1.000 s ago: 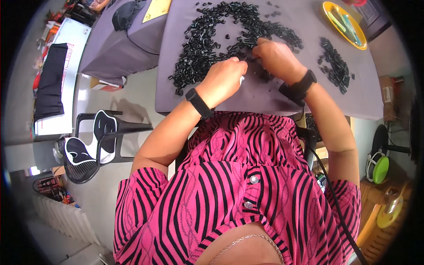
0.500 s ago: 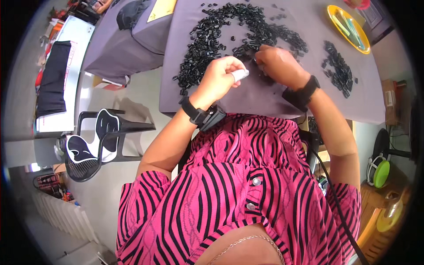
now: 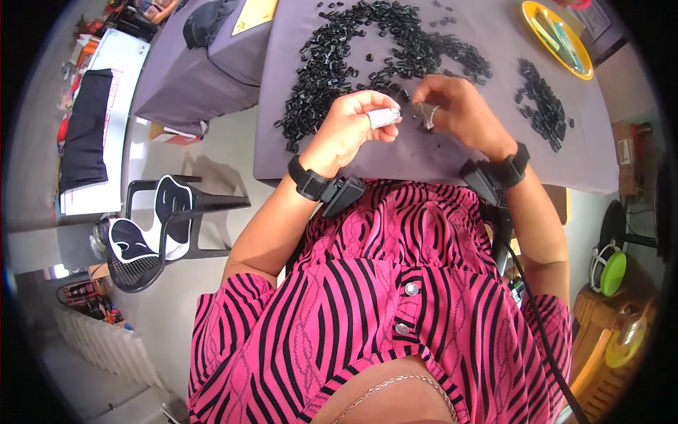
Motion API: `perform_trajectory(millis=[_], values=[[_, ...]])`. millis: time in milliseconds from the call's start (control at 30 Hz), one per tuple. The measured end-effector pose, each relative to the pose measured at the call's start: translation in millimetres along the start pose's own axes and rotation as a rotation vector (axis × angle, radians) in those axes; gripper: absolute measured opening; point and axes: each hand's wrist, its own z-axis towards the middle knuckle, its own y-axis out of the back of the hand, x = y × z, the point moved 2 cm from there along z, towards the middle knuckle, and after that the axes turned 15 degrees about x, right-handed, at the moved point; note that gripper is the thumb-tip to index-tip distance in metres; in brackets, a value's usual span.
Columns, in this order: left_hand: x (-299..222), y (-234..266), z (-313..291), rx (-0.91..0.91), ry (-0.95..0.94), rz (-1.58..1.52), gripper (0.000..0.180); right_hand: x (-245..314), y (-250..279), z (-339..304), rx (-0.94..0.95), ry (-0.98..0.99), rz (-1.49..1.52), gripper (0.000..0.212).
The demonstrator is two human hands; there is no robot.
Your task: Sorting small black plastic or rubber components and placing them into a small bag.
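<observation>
My left hand (image 3: pixel 351 127) is above the near part of the table, fingers bent around a small white, block-like piece (image 3: pixel 383 118). To its right my right hand (image 3: pixel 462 109) is closed in a pinch, palm side partly hidden. A small greyish, crumpled-looking scrap (image 3: pixel 427 114) shows at its fingertips; its kind is too unclear to name. Just beyond both hands lies a large heap of small glossy black pieces (image 3: pixel 314 81), curving across the grey-covered table (image 3: pixel 395 159). My hands are apart from each other.
A smaller pile of black pieces (image 3: pixel 544 109) lies at the right. At the far right is a yellow oval tray (image 3: pixel 587 69) holding long pale items. A black and white chair (image 3: pixel 152 226) stands left. A dark cable (image 3: pixel 540 318) runs down my right side.
My right hand has drawn back from the heap toward me and slightly right, the greyish scrap now visible at its fingertips. My left hand has turned slightly, showing more of the white piece.
</observation>
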Motion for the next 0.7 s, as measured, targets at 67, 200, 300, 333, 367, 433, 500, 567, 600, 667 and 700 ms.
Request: perform_trajectory(millis=[67,200,300,333,367,433,500,567,600,667,700], values=[[1.4,-4.0,0.1,0.039,-0.018,-0.017,0.015,-4.5,-6.0,-5.3,0.035,0.079,0.226,0.017],[0.5,-12.3,-0.8,0.096,-0.061,-0.014,0.014,1.9,-15.0,-14.7,0.004,0.144,0.326,0.016],[-0.9,-15.3,-2.6,0.077,-0.068,0.017,0.014,4.4,-16.8,-15.2,-0.009,0.17,0.339,0.021],[-1.3,-15.9,-1.8,0.079,-0.067,0.017,0.014,6.3,-17.0,-15.0,-0.014,0.143,0.328,0.025],[-1.8,-16.8,-2.0,0.077,-0.089,0.051,0.014,7.6,-17.8,-15.7,-0.018,0.117,0.318,0.028],[-2.8,-18.3,-2.5,0.076,-0.11,0.083,0.014,8.8,-18.4,-17.4,-0.052,0.125,0.315,0.03],[-4.6,-18.4,-2.5,0.05,-0.133,0.103,0.014,9.5,-17.0,-17.5,-0.081,0.134,0.311,0.033],[-3.0,-16.7,-2.0,0.054,-0.134,0.088,0.014,10.2,-15.1,-18.3,-0.108,0.139,0.349,0.032],[-1.9,-16.0,-1.9,0.061,-0.135,0.075,0.014,12.5,-15.5,-18.2,-0.106,0.138,0.349,0.032],[-0.2,-16.2,-2.0,0.059,-0.133,0.075,0.015,17.4,-18.1,-17.9,-0.068,0.081,0.291,0.032],[0.5,-16.7,-1.8,0.059,-0.131,0.076,0.015,17.0,-18.6,-18.2,-0.069,0.081,0.29,0.032]])
